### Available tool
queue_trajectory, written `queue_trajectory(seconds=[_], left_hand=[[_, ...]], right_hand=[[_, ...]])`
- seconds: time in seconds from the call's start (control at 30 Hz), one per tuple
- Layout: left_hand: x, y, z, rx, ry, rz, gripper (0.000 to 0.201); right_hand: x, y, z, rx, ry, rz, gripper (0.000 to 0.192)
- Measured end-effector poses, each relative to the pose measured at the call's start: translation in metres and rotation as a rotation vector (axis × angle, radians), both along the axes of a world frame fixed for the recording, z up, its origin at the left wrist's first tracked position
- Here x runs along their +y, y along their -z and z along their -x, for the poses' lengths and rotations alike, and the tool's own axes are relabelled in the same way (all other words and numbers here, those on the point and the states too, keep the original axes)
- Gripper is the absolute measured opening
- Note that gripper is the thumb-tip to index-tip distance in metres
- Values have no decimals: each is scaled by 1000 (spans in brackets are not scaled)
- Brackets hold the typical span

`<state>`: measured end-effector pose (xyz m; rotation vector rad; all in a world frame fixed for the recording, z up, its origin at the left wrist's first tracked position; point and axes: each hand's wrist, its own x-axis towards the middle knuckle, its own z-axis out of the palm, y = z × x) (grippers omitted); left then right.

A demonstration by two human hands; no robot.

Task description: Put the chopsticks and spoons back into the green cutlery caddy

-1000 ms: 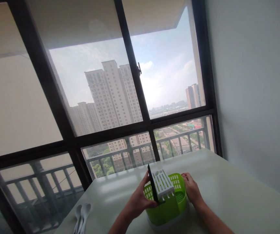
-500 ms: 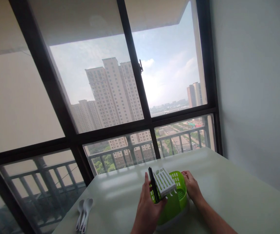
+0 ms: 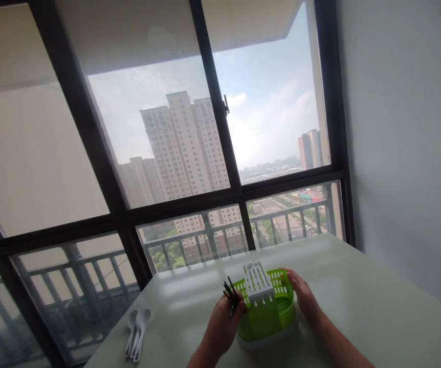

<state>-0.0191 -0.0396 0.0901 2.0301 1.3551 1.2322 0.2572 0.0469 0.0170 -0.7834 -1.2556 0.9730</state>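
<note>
Surface (image 3: 362, 301), pale and glossy; smooth things likely skid on it. Green basket (image 3: 259, 323) stands near its front part, seated on a white base (image 3: 268, 341). Judged light, thin-walled, slightly springy plastic; best held at the rim, or low down so base and basket move as one. White slotted rack (image 3: 258, 282) sits over the basket's near-left part, hooks hanging from its front edge. Looks light and stiff; hooks probably the weak points. White spoons (image 3: 144, 318), three, lie bunched well to the left, apart from both hands; handles look the natural hold.

Black sticks (image 3: 230, 296), several, just beside the basket's left rim, leaning up and left, tops fanned. Likely rigid, light, slick, apt to slide over each other; best clasped round the middle as a bundle.

Pose: both forearms angle inward from below. Left hand (image 3: 224, 319) has its grip closed round the sticks, thumb toward the basket. Right hand (image 3: 305, 295) bends round the basket's right end, fingers at the rim; pinching or merely steadying, cannot tell.
</note>
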Motion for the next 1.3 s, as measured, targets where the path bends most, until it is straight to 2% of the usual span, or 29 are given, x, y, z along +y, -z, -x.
queue_trajectory(seconds=[0.07, 0.13, 0.2, 0.23, 0.3, 0.33, 0.4, 0.5, 0.63, 0.7, 0.8, 0.9, 0.97, 1.1, 1.2, 1.3], left_hand=[[3, -1, -3, -141, -56, 18, 38], [9, -8, -5, -345, -94, -18, 46], [17, -23, 1, -564, -139, -112, 48], [22, -32, 8, -641, -207, -166, 48], [33, -51, 32, -673, -416, -238, 48], [39, -58, 47, -624, -541, -233, 49], [48, -65, 83, -516, -670, -165, 48], [53, -52, 135, -302, -772, 1, 30], [45, -9, 188, 3, -892, 217, 8], [41, 11, 206, 124, -918, 272, 7], [38, 30, 224, 271, -928, 288, 21], [36, 39, 236, 377, -931, 266, 37], [34, 42, 240, 429, -939, 257, 40], [28, 42, 243, 500, -915, 252, 24], [23, 39, 234, 522, -874, 224, 22], [19, 37, 209, 507, -795, 159, 31]], right_hand=[[1, 1, -1, -26, -1, 1, 60], [3, 2, -2, -45, 4, 29, 62], [4, 4, -2, -57, 9, 49, 63], [5, 5, -3, -60, 9, 55, 64], [5, 6, -3, -60, 13, 66, 66], [5, 5, -3, -57, 19, 70, 66], [4, 5, -2, -53, 34, 73, 67], [3, 3, -2, -50, 48, 69, 65], [2, 2, -1, -60, 43, 64, 64], [1, 1, -1, -60, 52, 67, 65], [-1, -2, -2, -58, 67, 72, 66], [-3, -4, -2, -54, 79, 72, 64], [-4, -4, -3, -46, 74, 77, 63], [-3, -1, -3, -41, 56, 92, 62], [-2, 0, -3, -52, 70, 87, 63], [-1, 1, -3, -62, 76, 84, 63]])
